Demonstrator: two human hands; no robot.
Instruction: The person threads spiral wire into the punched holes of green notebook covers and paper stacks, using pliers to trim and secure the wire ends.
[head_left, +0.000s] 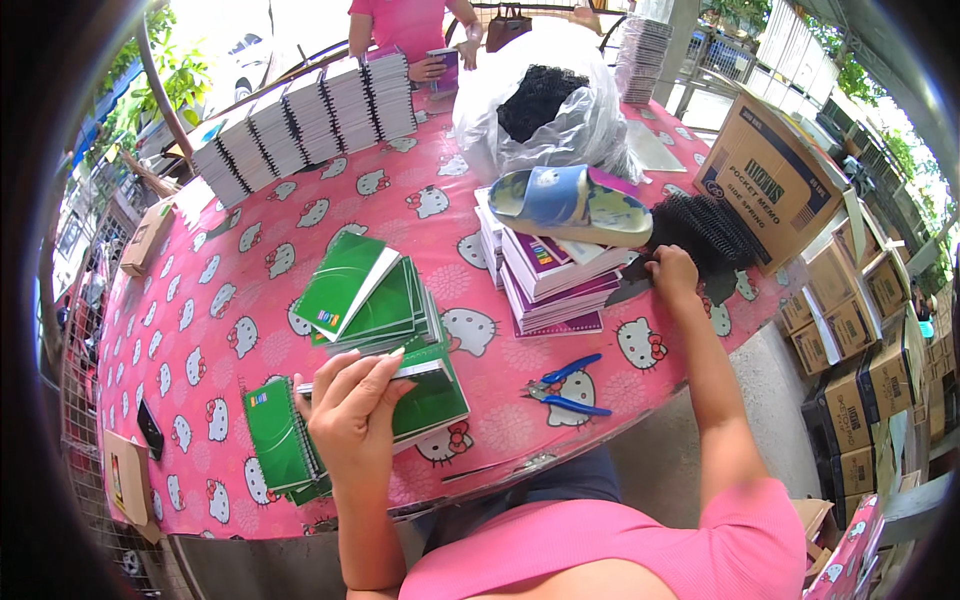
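My left hand (355, 408) grips a green notebook (425, 372) by its edge, above other green notebooks on the table. Beside it lies a row of green notebooks (278, 430) with spiral bindings, and a fanned stack of green notebooks (345, 280) sits just beyond. My right hand (672, 272) reaches out to the edge of a heap of black binding coils (705, 232). Its fingers are bent together; what they pinch, if anything, is too small to tell. A stack of purple notebooks (555, 285) stands left of it, with a patterned slide sandal (570, 205) on top.
Blue-handled pliers (570, 390) lie near the table's front edge. Farther off stand bound notebook stacks (310, 115), a plastic bag (480, 110) of black coils and a cardboard box (770, 180). A phone (150, 430) rests at left. Across the table a person (410, 30) holds a notebook.
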